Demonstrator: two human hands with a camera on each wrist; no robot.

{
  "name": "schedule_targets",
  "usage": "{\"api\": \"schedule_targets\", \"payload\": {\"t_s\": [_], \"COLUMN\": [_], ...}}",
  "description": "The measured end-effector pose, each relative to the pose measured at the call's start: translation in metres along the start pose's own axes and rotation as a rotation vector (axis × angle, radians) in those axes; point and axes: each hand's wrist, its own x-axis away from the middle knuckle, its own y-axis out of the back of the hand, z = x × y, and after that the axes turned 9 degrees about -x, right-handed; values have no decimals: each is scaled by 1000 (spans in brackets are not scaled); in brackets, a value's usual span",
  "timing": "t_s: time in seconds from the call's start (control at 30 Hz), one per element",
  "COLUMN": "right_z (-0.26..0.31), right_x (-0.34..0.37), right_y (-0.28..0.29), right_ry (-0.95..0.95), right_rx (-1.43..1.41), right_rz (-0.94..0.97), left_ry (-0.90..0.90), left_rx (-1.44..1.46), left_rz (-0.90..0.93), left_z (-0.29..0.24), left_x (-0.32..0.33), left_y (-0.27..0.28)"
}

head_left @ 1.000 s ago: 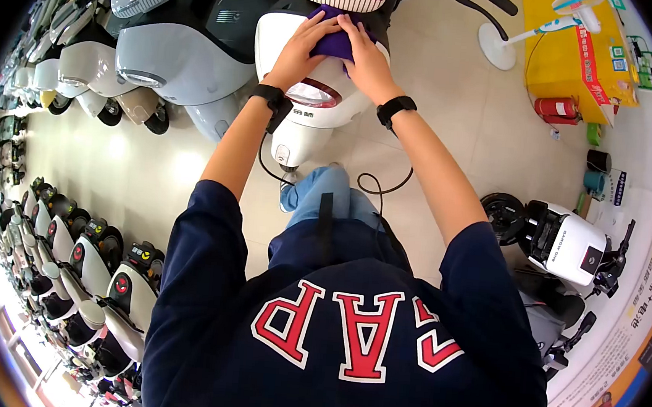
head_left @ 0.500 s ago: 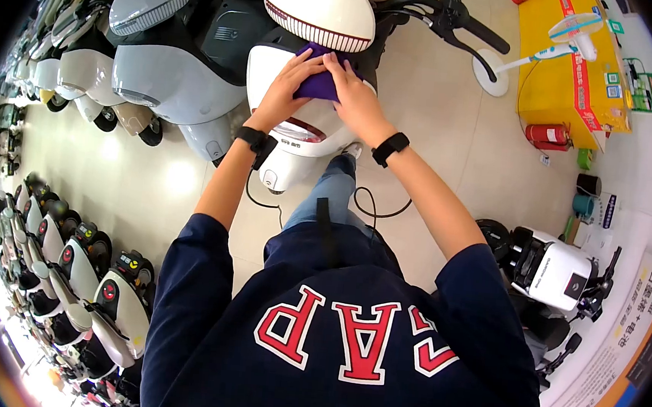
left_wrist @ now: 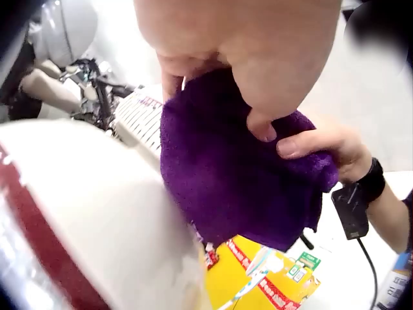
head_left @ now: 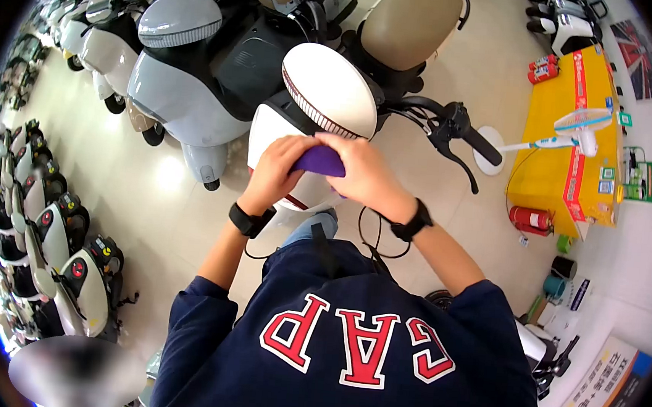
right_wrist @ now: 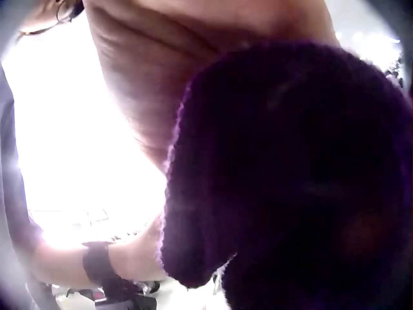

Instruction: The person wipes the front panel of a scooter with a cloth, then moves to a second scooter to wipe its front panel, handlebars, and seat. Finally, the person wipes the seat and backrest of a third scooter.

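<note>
One left hand and one right hand, both curled round one purple cloth, over one white scooter, contact unclear, two black wristbands, three red fire extinguishers.

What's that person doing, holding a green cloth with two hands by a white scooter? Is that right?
Almost! The cloth isn't green, it's purple: the left wrist view shows its colour clearly. The rest is right: the person's left hand and right hand both hold it, by a white scooter.
</note>
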Motion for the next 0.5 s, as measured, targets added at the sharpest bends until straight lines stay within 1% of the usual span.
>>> {"api": "schedule_targets", "payload": {"t_s": [0.03,0.07,0.1,0.13,0.17,0.23,0.3,0.33,0.37,0.43,0.47,0.5], "right_z": [22,38,54,69,72,67,36,18,3,-5,-4,-6], "right_x": [-8,-16,-23,-35,-52,-81,-100,-102,-97,-76,-64,-55], "right_y": [18,32,43,55,61,67,65,64,63,61,63,63], "right_ry": [73,168,301,398,609,708,680,624,531,491,438,422], "right_rx": [34,87,208,253,280,481,577,574,600,495,502,492], "right_rz": [-9,-15,-97,-106,-183,-259,-244,-199,-120,-77,-38,-24], "left_ry": [-47,-114,-177,-192,-187,-83,23,102,170,166,185,202], "left_rx": [-31,-109,-153,-228,-242,-198,-17,36,122,15,47,81], "left_rz": [-76,-225,-357,-507,-599,-691,-645,-571,-459,-508,-470,-431], "left_z": [-8,-19,-24,-25,-25,-24,-5,-3,7,-20,-29,-37], "left_x": [-15,-32,-50,-64,-77,-100,-108,-105,-97,-85,-80,-75], "left_y": [17,34,48,53,56,49,17,1,-22,-33,-35,-37]}}
